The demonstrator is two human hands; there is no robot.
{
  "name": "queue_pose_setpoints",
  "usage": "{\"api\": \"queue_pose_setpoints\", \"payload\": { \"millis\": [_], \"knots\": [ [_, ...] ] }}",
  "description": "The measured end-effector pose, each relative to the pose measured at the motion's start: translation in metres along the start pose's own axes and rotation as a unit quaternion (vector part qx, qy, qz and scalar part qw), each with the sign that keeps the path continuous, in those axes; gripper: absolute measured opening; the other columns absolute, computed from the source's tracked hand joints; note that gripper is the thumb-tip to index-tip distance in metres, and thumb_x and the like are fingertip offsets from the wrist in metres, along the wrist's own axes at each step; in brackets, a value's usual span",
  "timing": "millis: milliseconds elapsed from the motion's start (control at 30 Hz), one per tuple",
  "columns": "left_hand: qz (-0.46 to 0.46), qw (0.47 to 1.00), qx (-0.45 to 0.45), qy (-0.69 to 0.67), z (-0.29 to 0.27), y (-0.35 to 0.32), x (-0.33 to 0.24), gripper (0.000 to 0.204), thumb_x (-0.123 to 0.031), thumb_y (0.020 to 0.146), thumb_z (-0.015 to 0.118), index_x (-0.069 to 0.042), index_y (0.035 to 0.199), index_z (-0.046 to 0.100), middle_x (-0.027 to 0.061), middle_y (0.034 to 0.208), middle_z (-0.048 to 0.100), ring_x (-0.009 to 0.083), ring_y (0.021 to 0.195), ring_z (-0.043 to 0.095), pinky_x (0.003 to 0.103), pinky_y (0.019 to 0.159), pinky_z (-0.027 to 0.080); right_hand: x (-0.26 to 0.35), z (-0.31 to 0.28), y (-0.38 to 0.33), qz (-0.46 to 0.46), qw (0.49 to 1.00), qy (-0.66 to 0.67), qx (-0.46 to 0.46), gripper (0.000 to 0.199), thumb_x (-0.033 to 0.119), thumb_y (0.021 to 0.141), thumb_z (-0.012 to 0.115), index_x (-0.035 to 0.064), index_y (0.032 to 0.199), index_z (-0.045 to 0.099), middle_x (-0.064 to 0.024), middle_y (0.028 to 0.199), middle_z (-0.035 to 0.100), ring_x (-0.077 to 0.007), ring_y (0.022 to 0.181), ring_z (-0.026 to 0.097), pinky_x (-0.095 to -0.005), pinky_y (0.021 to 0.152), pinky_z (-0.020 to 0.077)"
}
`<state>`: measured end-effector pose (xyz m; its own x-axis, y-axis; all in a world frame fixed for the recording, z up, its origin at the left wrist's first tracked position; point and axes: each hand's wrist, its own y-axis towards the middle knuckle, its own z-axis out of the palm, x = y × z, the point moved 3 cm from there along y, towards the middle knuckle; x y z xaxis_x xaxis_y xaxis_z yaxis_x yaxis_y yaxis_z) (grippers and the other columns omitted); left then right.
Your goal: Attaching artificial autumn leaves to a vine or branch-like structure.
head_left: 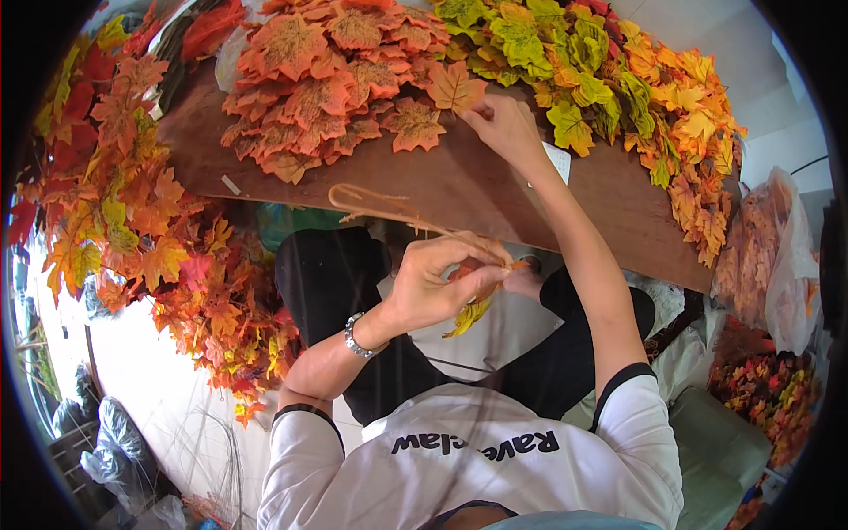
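My right hand (511, 131) is stretched out over the brown table and pinches the edge of an orange artificial maple leaf (454, 86). That leaf lies beside a large heap of orange-red artificial leaves (331, 79), with another single leaf (413, 124) just below it. Closer to my body, above my lap, my left hand (442, 281) is closed around a thin brown looped stem (375, 201). The loop sticks out to the upper left, past the table's near edge. Under the left fingers hangs a yellow leaf (468, 318), partly hidden by the hand.
Green-yellow leaves (530, 40) and yellow-orange leaves (693, 115) are piled on the right of the table (495, 190). A leaf garland (159, 230) hangs at the left. Plastic bags of leaves (764, 256) stand at the right, near a grey-green stool (720, 450).
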<state>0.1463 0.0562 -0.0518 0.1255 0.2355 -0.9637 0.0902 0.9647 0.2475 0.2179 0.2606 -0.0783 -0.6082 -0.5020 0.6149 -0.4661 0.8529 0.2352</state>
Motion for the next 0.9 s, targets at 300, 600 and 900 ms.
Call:
{"api": "queue_pose_setpoints", "payload": {
  "millis": [300,600,900],
  "knots": [
    [-0.037,0.976,-0.044,-0.212,-0.018,-0.003,-0.005,0.008,0.002,0.079,0.061,0.004,0.081,0.053,0.0109,0.087,0.060,0.0136,0.076,0.061,0.024,0.069,0.051,-0.025,0.015,-0.011,0.149,0.929,0.328,0.083,0.014,0.014,0.078,0.061,0.0014,0.083,0.062,-0.0071,0.071,0.063,-0.0125,0.064,0.061,-0.0241,0.055,0.0474],
    [-0.049,0.975,-0.027,-0.217,-0.009,0.002,-0.002,0.007,0.000,0.080,0.060,0.002,0.082,0.054,0.0100,0.088,0.058,0.0124,0.076,0.059,0.022,0.064,0.050,0.033,-0.030,-0.139,0.230,0.583,0.774,0.094,0.015,0.016,0.081,0.062,0.0026,0.085,0.057,-0.0056,0.078,0.059,-0.0078,0.057,0.051,-0.0181,0.046,0.0409],
    [-0.065,0.959,-0.001,-0.277,0.004,0.004,0.003,0.012,-0.002,0.081,0.059,0.000,0.089,0.050,0.0095,0.086,0.061,0.0120,0.071,0.060,0.019,0.058,0.048,0.065,-0.032,-0.172,0.218,0.554,0.802,0.047,0.015,0.015,0.083,0.059,0.0003,0.083,0.057,-0.0102,0.069,0.056,-0.0123,0.056,0.051,-0.0217,0.048,0.0426]
  ]
}}
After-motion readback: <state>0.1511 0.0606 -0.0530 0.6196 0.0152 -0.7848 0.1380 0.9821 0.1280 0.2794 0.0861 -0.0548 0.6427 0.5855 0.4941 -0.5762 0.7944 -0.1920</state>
